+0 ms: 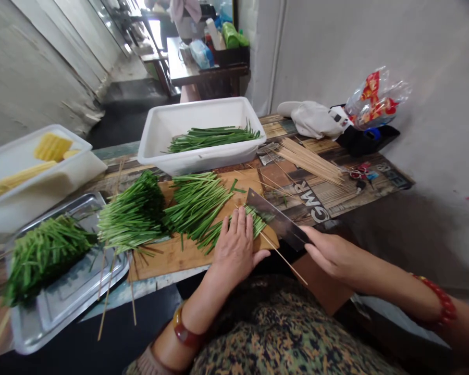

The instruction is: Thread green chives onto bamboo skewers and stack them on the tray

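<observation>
My left hand (236, 245) lies flat, fingers stretched out, over a small bunch of garlic chives (256, 221) on the wooden cutting board (168, 260). A thin bamboo skewer (285, 259) sticks out past those chives towards me. In my right hand (332, 256) is the handle of a cleaver (277, 221), my fingers closed round it. Its dark blade stands along the right ends of the bunch; whether it touches them I cannot tell. Left of my hand, loose cut chives (199, 203) cover the board, beside a stacked pile of skewered chives (133, 213).
A metal tray (62, 307) at left bears more skewered chives (49, 255). Behind the board stands a white tub (203, 159) with long chives. Another white tub (8, 213) holds yellow food. Bare skewers (310, 161), a cap (316, 120) and plastic packaging (375, 104) lie at right.
</observation>
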Tool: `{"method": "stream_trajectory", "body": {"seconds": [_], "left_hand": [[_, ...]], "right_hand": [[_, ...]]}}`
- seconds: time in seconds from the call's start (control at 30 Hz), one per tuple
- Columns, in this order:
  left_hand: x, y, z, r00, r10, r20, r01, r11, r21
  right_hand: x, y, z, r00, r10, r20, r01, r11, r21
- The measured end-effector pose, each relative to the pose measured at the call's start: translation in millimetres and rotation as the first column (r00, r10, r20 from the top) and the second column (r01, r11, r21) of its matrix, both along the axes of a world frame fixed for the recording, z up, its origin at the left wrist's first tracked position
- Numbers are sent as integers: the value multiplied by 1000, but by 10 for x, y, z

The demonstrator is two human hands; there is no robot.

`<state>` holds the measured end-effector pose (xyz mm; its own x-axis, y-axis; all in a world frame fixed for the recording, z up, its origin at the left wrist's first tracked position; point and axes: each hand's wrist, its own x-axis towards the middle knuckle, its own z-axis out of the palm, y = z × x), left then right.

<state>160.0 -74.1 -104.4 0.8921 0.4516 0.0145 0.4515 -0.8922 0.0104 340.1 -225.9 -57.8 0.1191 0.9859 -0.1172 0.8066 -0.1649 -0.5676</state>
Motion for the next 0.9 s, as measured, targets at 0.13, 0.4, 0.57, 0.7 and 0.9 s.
{"method": "stream_trajectory", "body": {"seconds": [0.13, 0.4, 0.57, 0.7, 0.9], "left_hand": [[-13, 9, 5, 1000, -11, 2, 11, 999, 32], [8, -1, 63, 997, -12, -74, 16, 998, 60], [-2, -12, 65, 997, -13, -71, 17, 998, 59], [-41, -8, 12, 998, -32, -48, 36, 997, 65], [-58, -13, -17, 999, -24, -41, 26, 999, 44]], "right_hand": [[95, -67, 85, 993, -76, -86, 76, 997, 4], [121, -12, 158, 978, -47, -201, 58, 997, 47], [122, 31, 78, 988, -26, -155, 35, 998, 60], [111, 60, 61, 987, 8, -159, -1, 999, 49], [101, 61, 11, 988, 69, -141, -59, 995, 77]]}}
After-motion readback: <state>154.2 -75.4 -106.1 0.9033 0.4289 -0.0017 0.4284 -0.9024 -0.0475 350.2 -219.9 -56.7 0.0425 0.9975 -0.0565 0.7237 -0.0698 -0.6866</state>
